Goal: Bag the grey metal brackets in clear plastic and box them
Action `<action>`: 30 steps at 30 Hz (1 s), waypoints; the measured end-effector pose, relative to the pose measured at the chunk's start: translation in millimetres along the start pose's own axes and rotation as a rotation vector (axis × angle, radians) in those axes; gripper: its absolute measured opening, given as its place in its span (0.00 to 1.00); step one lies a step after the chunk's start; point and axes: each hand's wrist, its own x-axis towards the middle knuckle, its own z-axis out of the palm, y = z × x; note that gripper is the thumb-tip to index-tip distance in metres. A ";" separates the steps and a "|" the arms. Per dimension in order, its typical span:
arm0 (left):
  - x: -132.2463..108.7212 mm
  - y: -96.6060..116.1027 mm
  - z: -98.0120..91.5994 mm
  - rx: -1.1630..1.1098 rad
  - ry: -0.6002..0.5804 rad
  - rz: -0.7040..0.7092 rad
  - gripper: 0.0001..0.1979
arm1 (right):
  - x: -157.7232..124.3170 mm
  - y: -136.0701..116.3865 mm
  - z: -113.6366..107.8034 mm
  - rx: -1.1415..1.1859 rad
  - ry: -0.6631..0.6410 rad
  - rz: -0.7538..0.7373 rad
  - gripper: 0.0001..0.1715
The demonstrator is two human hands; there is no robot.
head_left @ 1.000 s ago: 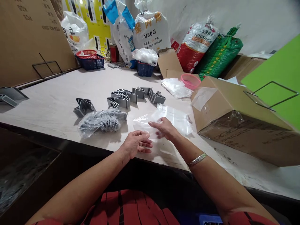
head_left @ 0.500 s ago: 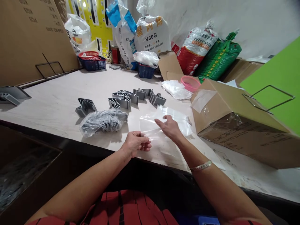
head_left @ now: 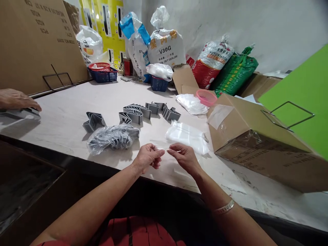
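Clear film (head_left: 161, 145) near the bag pile (head_left: 188, 136) now has two pinching grips: right hand (head_left: 186, 159) joins left hand (head_left: 147, 159), holding both sides.

A packing workshop is showing.
Grey zigzag-bent pieces (head_left: 135, 118) and clear plastic bags (head_left: 188, 136) are resting on a pale tabletop (head_left: 68, 102) between brown cardboard cartons (head_left: 261, 123); bulging white sacks (head_left: 167, 56) are standing behind.

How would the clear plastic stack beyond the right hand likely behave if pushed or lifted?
The clear plastic stack would probably sag when lifted, since it looks thin and rumpled at the edges. Its glossy surface suggests layers may slip apart. Lying flat on the table, it seems unlikely to roll or tip.
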 end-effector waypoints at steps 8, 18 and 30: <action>-11.7 -6.6 4.5 1.143 0.290 0.444 0.21 | -1.1 -20.6 -3.1 -0.568 -0.071 -0.493 0.13; -17.1 -7.0 -19.3 1.521 0.315 0.625 0.10 | 6.8 0.1 -14.5 -0.494 -0.198 -0.522 0.12; -6.9 -36.2 -31.8 1.489 -0.007 0.550 0.11 | 111.8 -106.2 68.9 -0.198 -0.461 -0.304 0.12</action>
